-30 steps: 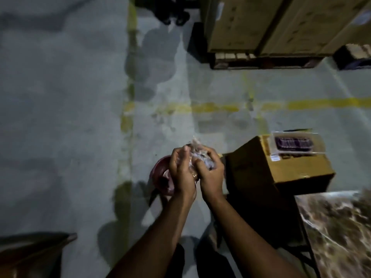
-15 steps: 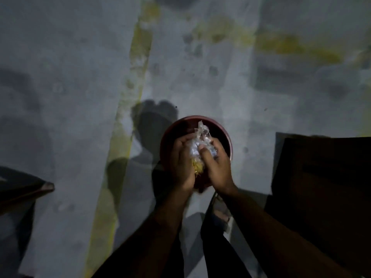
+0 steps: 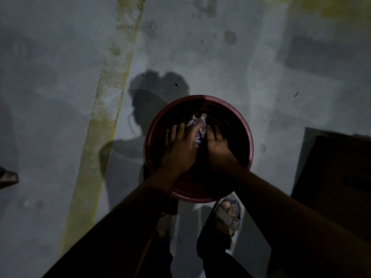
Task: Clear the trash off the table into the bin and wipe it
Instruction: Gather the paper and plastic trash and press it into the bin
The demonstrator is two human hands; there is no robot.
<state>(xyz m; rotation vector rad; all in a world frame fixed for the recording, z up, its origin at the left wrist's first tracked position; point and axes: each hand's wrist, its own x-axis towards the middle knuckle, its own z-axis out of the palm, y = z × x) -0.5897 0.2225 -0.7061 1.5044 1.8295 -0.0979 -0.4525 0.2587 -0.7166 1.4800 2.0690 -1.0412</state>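
Note:
A round dark-red bin stands on the grey floor right below me. Both hands reach down inside its mouth. My left hand and my right hand sit side by side with a wad of crumpled clear plastic trash pressed between them. The fingers are stretched out and slightly spread around the wad. The bottom of the bin is too dark to see.
A worn yellow floor line runs up the left side. A dark cardboard box stands close to the right of the bin. My sandalled foot is just under the bin's near rim. A dark object pokes in at the left edge.
My view tilted down and closed in on the bin. Both hands went from chest height above the bin down into its mouth, carrying the plastic wad, and the fingers loosened.

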